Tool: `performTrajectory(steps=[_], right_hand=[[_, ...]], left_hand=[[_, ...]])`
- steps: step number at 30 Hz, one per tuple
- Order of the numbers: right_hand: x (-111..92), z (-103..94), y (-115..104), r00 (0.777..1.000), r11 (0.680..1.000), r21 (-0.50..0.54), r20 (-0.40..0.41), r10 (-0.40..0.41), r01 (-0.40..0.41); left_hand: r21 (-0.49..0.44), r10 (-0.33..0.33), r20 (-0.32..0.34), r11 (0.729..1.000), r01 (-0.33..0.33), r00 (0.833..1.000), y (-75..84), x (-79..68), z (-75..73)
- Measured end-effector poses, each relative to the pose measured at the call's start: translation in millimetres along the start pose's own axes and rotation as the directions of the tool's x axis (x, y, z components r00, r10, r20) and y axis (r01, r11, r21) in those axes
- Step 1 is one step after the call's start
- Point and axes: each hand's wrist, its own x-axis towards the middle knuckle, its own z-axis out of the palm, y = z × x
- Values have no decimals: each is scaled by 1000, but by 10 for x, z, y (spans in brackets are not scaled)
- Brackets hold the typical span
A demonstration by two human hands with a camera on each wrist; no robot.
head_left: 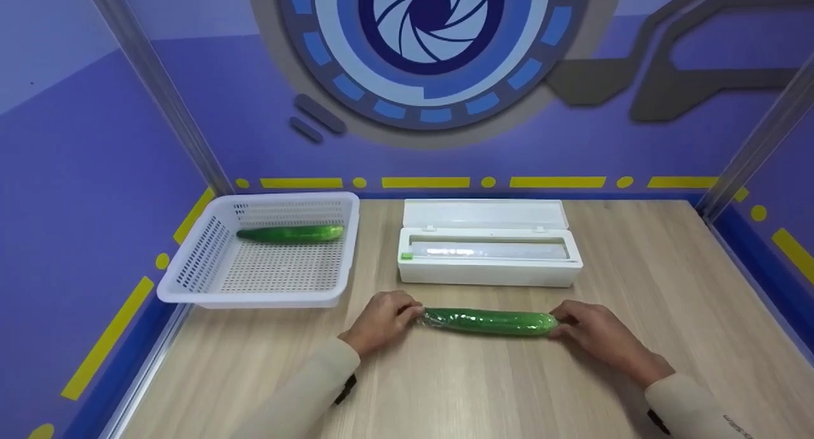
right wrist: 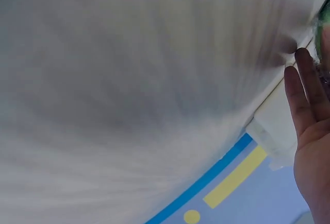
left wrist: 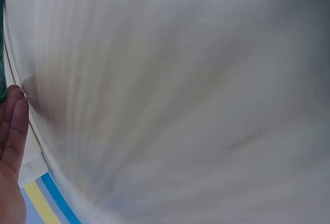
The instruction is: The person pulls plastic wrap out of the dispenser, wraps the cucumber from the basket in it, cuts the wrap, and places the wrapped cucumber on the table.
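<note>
A cucumber (head_left: 486, 322) wrapped in shiny clear cling film lies lengthwise across the wooden table, in front of a white cling film dispenser (head_left: 489, 273). My left hand (head_left: 385, 321) pinches the gathered film at its left, darker end. At the paler right end, my right hand (head_left: 601, 334) holds the tip between thumb and fingers. In the left wrist view the left hand (left wrist: 13, 136) shows at the left edge beside a sliver of green. The right wrist view has the right hand (right wrist: 314, 116) at its right edge, two fingers stretched along the tabletop.
A white perforated basket (head_left: 257, 297) stands at the left with another cucumber (head_left: 291, 234) inside. The dispenser's lid (head_left: 486, 214) is raised, showing a roll of film (head_left: 489, 250) and a small green piece at its left. Printed panels wall in the table (head_left: 636, 254) at the back and sides.
</note>
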Motion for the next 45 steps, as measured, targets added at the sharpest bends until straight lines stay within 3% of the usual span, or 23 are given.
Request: performTrajectory(steps=[5, 11, 15, 18, 22, 29, 32, 39, 43, 45], right_hand=[[11, -6, 17, 1000, 1000, -2, -3, -16, 16], [-12, 36, 67, 993, 993, 37, -28, -111, 112], [-13, 53, 102, 987, 988, 27, -63, -150, 152], [-7, 52, 110, 991, 991, 44, -59, -120, 123], [18, 29, 87, 1000, 995, 100, -3, -25, 25], [48, 2, 54, 989, 972, 190, 83, 122, -136], [43, 5, 67, 988, 967, 214, 95, 124, -142], [50, 26, 69, 987, 969, 199, 95, 127, -144], [58, 18, 70, 989, 972, 195, 92, 118, -134], [55, 5, 75, 990, 973, 193, 82, 111, -125]], left_hand=[[36, 24, 36, 999, -25, 999, -19, -34, -5], [-21, 56, -31, 998, -57, 998, -68, -31, 14], [-55, 36, -59, 998, -39, 998, -69, -24, 22], [-61, -4, -61, 998, 1, 998, -62, -20, 31], [-99, -51, -60, 994, 45, 997, -52, -14, 40], [-140, -67, 1, 988, 67, 998, -7, -15, 24], [-131, -77, -20, 989, 74, 997, 26, -13, 31], [-148, -138, -152, 982, 116, 979, 72, 12, 78], [-213, -206, -163, 962, 169, 965, 60, 22, 87], [-291, -259, -143, 934, 209, 955, 49, 25, 85]])
